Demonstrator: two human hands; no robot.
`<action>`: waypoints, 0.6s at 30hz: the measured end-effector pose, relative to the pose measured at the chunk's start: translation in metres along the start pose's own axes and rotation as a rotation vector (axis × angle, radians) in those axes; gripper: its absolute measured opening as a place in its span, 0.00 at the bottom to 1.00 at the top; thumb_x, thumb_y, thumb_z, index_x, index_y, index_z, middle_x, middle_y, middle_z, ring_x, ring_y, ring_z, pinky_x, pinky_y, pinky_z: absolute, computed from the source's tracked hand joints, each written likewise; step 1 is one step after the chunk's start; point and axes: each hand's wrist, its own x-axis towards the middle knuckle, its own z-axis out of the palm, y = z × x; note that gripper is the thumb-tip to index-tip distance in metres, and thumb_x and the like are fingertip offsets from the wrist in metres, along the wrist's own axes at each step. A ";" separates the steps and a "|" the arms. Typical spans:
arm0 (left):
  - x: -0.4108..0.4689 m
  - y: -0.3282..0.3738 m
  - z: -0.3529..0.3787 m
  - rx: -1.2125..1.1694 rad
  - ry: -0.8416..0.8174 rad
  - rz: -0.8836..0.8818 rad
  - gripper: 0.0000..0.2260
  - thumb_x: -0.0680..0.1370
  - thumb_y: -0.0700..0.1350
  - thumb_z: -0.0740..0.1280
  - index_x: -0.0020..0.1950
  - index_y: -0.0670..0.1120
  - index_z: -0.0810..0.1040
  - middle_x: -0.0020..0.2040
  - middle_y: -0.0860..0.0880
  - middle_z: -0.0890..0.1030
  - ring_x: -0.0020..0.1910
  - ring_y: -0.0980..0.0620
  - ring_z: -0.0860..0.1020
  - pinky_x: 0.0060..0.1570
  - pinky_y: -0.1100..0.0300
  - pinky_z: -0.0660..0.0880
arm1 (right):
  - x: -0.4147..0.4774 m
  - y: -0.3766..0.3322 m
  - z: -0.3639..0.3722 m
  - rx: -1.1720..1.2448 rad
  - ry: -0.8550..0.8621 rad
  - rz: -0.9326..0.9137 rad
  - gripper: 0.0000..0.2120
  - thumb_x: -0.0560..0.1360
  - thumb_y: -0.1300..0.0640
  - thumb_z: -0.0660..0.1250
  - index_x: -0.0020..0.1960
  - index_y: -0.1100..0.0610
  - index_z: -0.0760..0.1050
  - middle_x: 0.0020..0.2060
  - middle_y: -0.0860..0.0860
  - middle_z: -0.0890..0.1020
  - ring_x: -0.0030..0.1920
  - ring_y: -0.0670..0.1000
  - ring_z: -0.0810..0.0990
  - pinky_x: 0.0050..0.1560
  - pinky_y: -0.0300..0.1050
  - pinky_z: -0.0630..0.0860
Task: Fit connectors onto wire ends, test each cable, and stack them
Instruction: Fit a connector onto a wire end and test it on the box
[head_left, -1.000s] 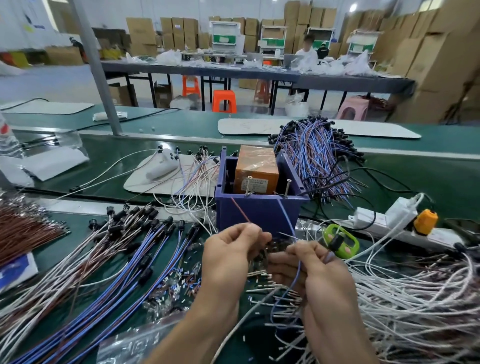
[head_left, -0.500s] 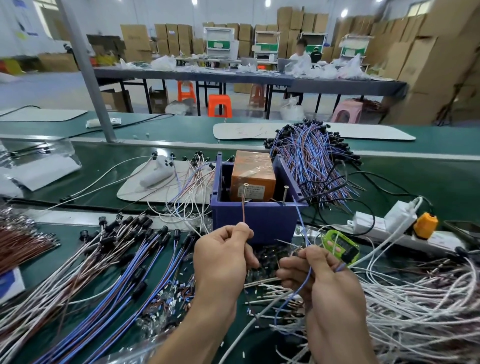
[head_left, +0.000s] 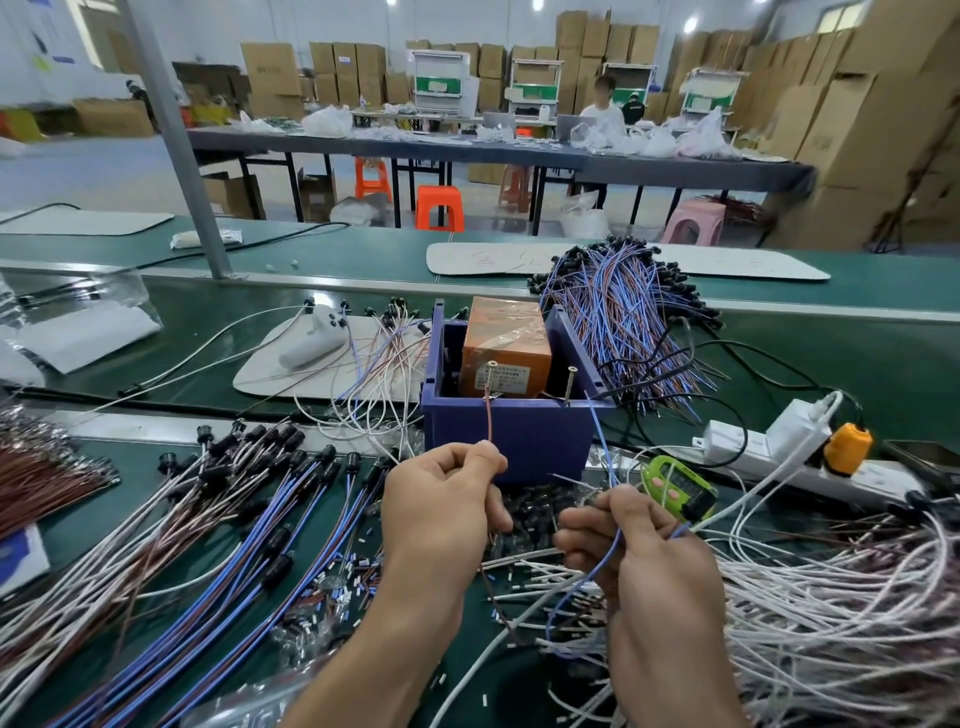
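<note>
Test step, by the look. Left hand is pinching the brown wire between thumb and forefinger. Right hand is curling round the blue wire. Both are hovering just above the surface. The leads are running up to the box right behind the hands. The brown tip is reaching the left screw; the blue one is heading for the right screw, contact too fine to confirm. To do it well: grip near the tips and press both bare ends on the screw heads together, leads uncrossed. A bundle is lying behind the box, likely the stack spot.
</note>
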 end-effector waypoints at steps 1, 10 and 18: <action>0.000 0.000 0.000 -0.003 -0.005 -0.002 0.13 0.81 0.45 0.68 0.37 0.53 0.84 0.23 0.48 0.76 0.28 0.46 0.71 0.21 0.64 0.65 | 0.000 0.000 0.000 -0.001 0.001 0.000 0.15 0.84 0.59 0.61 0.41 0.64 0.76 0.31 0.62 0.84 0.25 0.55 0.82 0.23 0.41 0.76; 0.000 -0.001 -0.002 -0.001 -0.018 0.008 0.14 0.81 0.44 0.69 0.36 0.54 0.85 0.24 0.46 0.77 0.26 0.49 0.75 0.38 0.55 0.74 | -0.002 -0.002 0.001 -0.024 0.006 0.005 0.14 0.84 0.59 0.61 0.43 0.64 0.76 0.32 0.62 0.84 0.26 0.55 0.82 0.24 0.42 0.77; 0.002 -0.004 -0.004 0.002 -0.032 0.018 0.13 0.81 0.44 0.69 0.37 0.53 0.85 0.24 0.46 0.76 0.25 0.51 0.76 0.38 0.56 0.74 | 0.000 -0.001 0.001 -0.017 0.020 0.010 0.14 0.84 0.59 0.62 0.42 0.64 0.77 0.32 0.62 0.84 0.26 0.55 0.82 0.24 0.42 0.77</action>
